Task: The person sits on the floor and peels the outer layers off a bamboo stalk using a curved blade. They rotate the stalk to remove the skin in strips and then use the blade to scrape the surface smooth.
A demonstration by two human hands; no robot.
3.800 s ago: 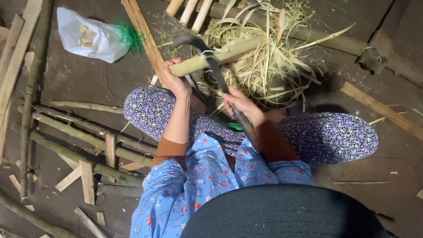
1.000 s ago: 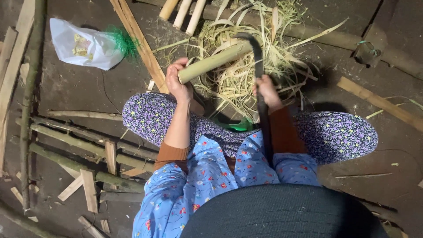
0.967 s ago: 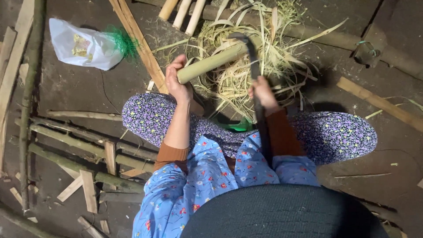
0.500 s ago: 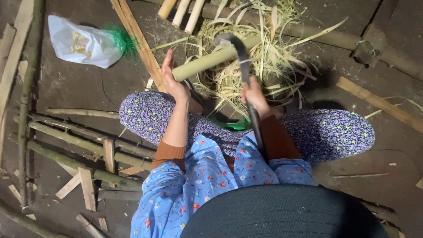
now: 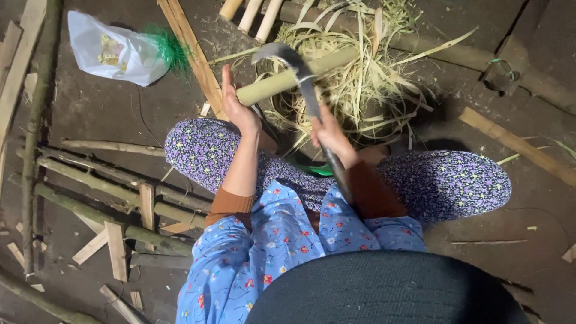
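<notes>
Fingers (image 5: 231,90) steady bamboo (image 5: 294,81); white bag (image 5: 117,51) upper-left

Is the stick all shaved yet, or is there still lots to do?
Some is done: a big heap of pale shavings lies on the floor. Right now the left hand steadies the bamboo piece while the right hand presses the curved knife across it. The piece looks whole and round, and more cut sticks wait beyond.

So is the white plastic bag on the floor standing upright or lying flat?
Lying flat. The white plastic bag rests on its side on the floor, green netting at one end.
</notes>
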